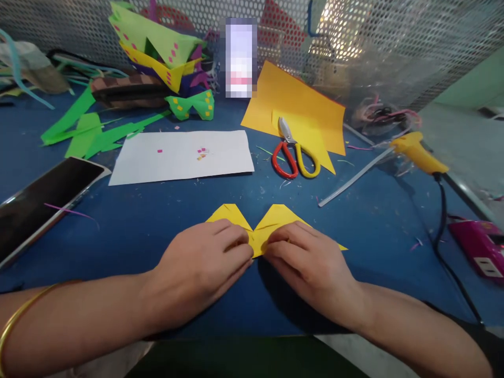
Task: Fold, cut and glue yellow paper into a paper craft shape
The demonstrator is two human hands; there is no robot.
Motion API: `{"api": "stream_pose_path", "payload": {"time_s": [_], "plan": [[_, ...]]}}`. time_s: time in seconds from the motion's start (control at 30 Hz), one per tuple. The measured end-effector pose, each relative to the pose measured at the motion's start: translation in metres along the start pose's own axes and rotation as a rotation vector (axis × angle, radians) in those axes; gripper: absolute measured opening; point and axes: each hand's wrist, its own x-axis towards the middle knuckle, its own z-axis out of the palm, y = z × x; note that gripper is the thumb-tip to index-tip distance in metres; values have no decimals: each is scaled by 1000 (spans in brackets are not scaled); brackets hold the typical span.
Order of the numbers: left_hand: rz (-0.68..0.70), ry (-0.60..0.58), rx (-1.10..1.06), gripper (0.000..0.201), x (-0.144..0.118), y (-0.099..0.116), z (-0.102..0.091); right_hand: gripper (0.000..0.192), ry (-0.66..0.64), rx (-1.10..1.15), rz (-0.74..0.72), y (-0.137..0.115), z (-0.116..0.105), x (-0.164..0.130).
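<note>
Now folded yellow paper point(271, 220) under fingertips of left hand point(200, 268), right hand point(307, 262).

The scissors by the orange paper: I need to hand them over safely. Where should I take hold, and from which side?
Judging by their pose, grip the scissors by the red and yellow loop handles, coming from the near side. The handles point toward the person while the short metal blades point away onto the orange sheet. They lie flat, clear of both hands.

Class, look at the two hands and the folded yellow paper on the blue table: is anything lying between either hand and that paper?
Nothing visible does. The left hand and right hand both rest directly on the folded yellow paper, fingertips meeting at its middle.
</note>
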Motion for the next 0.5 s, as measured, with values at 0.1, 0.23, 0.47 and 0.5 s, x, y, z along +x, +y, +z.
{"api": "stream_pose_path", "payload": {"time_s": [0.1, 0.23, 0.47, 0.5], "plan": [[-43, 0, -98, 27, 2, -4, 1, 19, -22, 28, 34, 1, 0, 1], [-142, 4, -242, 20, -2, -6, 5, 20, -37, 29, 74, 0, 2, 2], [-204, 27, -283, 17, -4, -8, 10, 23, -47, -24, 86, -1, 8, 4], [-202, 28, -282, 17, -4, -8, 10, 23, -57, -28, 89, -1, 8, 4]]}}
